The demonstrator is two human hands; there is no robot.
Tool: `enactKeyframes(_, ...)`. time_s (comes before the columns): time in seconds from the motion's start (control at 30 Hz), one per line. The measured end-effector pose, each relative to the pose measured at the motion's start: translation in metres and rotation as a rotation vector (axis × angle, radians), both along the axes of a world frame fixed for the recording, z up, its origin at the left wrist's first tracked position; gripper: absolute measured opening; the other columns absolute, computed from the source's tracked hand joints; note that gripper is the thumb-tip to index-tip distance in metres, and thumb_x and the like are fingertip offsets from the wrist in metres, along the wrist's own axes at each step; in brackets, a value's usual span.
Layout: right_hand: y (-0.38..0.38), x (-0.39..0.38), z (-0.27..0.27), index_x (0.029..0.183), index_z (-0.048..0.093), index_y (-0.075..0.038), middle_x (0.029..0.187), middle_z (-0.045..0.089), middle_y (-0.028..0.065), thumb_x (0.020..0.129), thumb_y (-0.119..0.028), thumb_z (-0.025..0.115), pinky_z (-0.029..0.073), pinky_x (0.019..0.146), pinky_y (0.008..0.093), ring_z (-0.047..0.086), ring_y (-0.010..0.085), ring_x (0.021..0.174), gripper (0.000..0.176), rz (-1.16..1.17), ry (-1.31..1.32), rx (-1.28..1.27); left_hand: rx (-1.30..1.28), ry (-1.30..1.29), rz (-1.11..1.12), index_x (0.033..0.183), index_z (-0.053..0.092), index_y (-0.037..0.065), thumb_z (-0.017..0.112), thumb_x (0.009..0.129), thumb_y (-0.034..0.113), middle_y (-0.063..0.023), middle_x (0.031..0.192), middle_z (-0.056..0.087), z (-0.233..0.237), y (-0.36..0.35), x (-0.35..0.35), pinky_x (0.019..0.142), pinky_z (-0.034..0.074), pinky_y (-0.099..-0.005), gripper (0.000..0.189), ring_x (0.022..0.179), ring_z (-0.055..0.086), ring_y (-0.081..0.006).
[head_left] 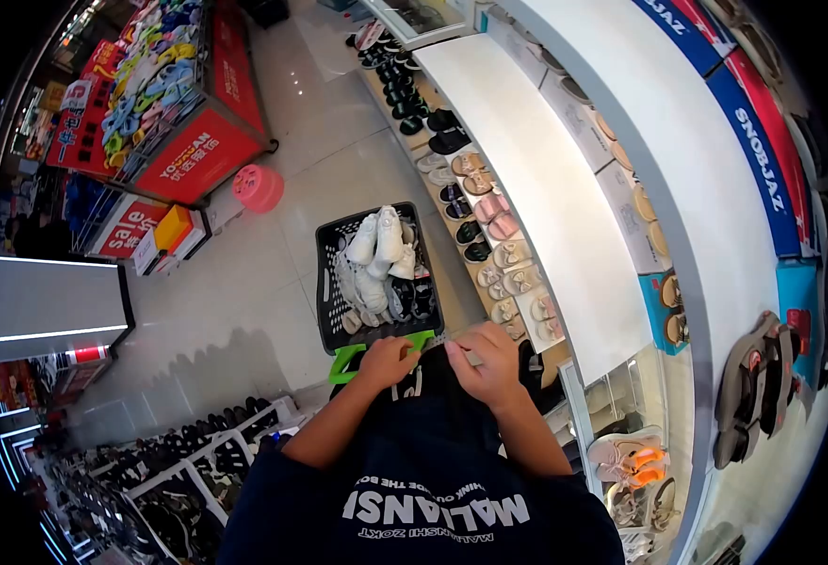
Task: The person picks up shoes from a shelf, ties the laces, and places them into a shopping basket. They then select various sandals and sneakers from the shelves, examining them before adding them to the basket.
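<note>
A black plastic basket with a green handle is in front of me, close to my body. White shoes are piled inside it, with darker shoes at its near right. My left hand is closed around the middle of the green handle. Just to the right of the basket's near corner is my right hand, its fingers curled and its thumb extended. Whatever lies within those curled fingers, if anything, is hidden.
To the right, a low shelf holds rows of sandals beside a white display counter. A red bin of colourful slippers and a pink stool stand at the far left. Shoe racks fill the lower left.
</note>
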State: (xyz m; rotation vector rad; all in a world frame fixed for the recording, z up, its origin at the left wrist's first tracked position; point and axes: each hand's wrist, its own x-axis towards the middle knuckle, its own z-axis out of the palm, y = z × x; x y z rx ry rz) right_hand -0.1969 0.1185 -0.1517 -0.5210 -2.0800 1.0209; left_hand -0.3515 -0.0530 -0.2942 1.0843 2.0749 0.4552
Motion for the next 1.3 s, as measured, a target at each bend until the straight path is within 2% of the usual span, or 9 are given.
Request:
enactKeyframes(0.1,-0.035,-0.025,-0.100,0.084,0.071,-0.004,0.078,0.066,0.0093,0.081,-0.012,0.078,0.051,0.068,0.0401,0.064,0.0307,0.075,0.012,0.293,-0.259,-0.265,-0.332,0.301,0.091,0.104,0.077,0.012,0.058,0.095,0.053,-0.0135,0.107,0.072,-0.025,-0.064,-0.021,0.089,0.052,-0.0477,0.046,0.109,0.065,-0.0357)
enactKeyframes(0.13,-0.047,-0.033,-0.122,0.087,0.071,-0.004,0.080,0.066,0.0097,0.083,-0.016,0.077,0.052,0.070,0.0405,0.065,0.0309,0.078,0.014,0.329,-0.320,-0.270,-0.388,0.313,0.138,0.105,0.077,0.013,0.057,0.094,0.054,-0.0124,0.103,0.074,-0.035,-0.082,-0.023,0.086,0.053,-0.0459,0.046,0.101,0.068,-0.0344)
enactKeyframes(0.27,-0.086,-0.051,-0.184,0.098,0.073,-0.005,0.093,0.069,0.0119,0.090,-0.030,0.072,0.053,0.081,0.0430,0.067,0.0326,0.091,0.026,0.481,-0.587,-0.216,-0.285,0.193,0.234,0.108,0.077,0.015,0.060,0.093,0.054,-0.0093,0.095,0.077,-0.049,-0.102,-0.027,0.081,0.055,-0.0432,0.045,0.089,0.072,-0.0305)
enactKeyframes(0.43,-0.118,-0.069,-0.211,0.099,0.074,-0.006,0.099,0.070,0.0142,0.093,-0.039,0.067,0.055,0.083,0.0457,0.068,0.0342,0.095,0.035,0.616,-0.726,-0.183,-0.222,0.024,0.519,0.109,0.075,0.007,0.064,0.094,0.048,-0.0156,0.101,0.076,-0.061,-0.091,-0.038,0.083,0.055,-0.0426,0.045,0.094,0.073,-0.0330)
enactKeyframes(0.6,-0.112,-0.069,-0.214,0.096,0.073,-0.006,0.086,0.070,0.0147,0.096,-0.039,0.064,0.055,0.070,0.0460,0.069,0.0350,0.076,0.035,0.554,-0.742,-0.269,-0.156,0.037,0.584,0.100,0.077,0.008,0.065,0.094,0.047,-0.0119,0.090,0.077,-0.060,-0.093,-0.033,0.076,0.057,-0.0395,0.041,0.084,0.075,-0.0296)
enactKeyframes(0.73,-0.102,-0.068,-0.223,0.100,0.072,-0.007,0.085,0.069,0.0110,0.093,-0.033,0.069,0.055,0.069,0.0442,0.069,0.0332,0.076,0.028,0.507,-0.626,-0.504,-0.078,-0.003,0.622,0.095,0.077,0.007,0.069,0.092,0.042,-0.0120,0.087,0.077,-0.066,-0.092,-0.034,0.073,0.058,-0.0392,0.036,0.080,0.076,-0.0283)
enactKeyframes(1.03,-0.072,-0.090,-0.265,0.114,0.070,-0.006,0.087,0.070,0.0080,0.091,-0.032,0.074,0.054,0.071,0.0364,0.068,0.0250,0.076,0.035,0.534,-0.791,-0.900,-0.475,-0.112,0.481,0.114,0.073,0.008,0.071,0.089,0.047,-0.0106,0.098,0.077,-0.058,-0.070,-0.055,0.089,0.054,-0.0400,0.046,0.097,0.073,-0.0283)
enactKeyframes(1.17,-0.041,-0.113,-0.323,0.119,0.069,-0.004,0.090,0.074,0.0118,0.089,-0.034,0.075,0.056,0.076,0.0362,0.072,0.0258,0.082,0.043,0.273,-0.904,-0.859,-0.336,-0.349,0.548,0.124,0.066,0.003,0.073,0.090,0.047,-0.0143,0.111,0.074,-0.092,-0.062,-0.078,0.089,0.054,-0.0377,0.055,0.101,0.071,-0.0266)
enactKeyframes(1.3,-0.010,-0.151,-0.368,0.128,0.061,0.001,0.097,0.072,0.0081,0.093,-0.030,0.073,0.053,0.069,0.0292,0.067,0.0164,0.074,0.049,0.024,-0.646,-1.339,-0.191,-0.570,0.736,0.129,0.061,-0.002,0.073,0.092,0.045,-0.0130,0.108,0.072,-0.168,-0.043,-0.117,0.087,0.053,-0.0336,0.061,0.096,0.069,-0.0209)
